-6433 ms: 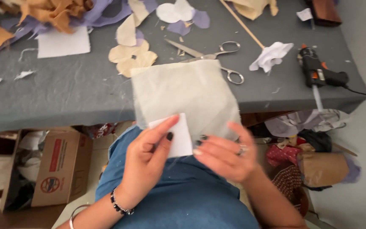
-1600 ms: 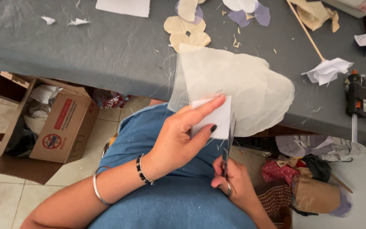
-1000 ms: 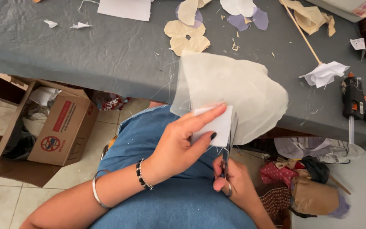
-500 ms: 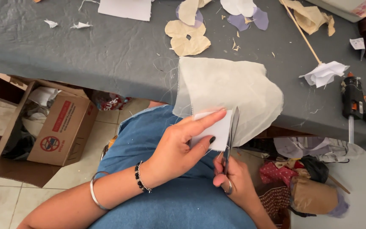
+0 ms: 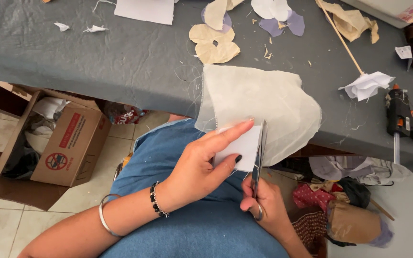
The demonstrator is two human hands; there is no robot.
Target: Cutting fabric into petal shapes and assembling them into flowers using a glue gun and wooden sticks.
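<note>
1. The left hand pinches a white paper piece against sheer cream fabric hanging off the grey table.
2. The right hand grips scissors, blades seemingly nearly closed beside the paper.

scissors – 1 | glue gun – 1 | cardboard box – 1 | bracelets – 2 | hands – 2
</note>
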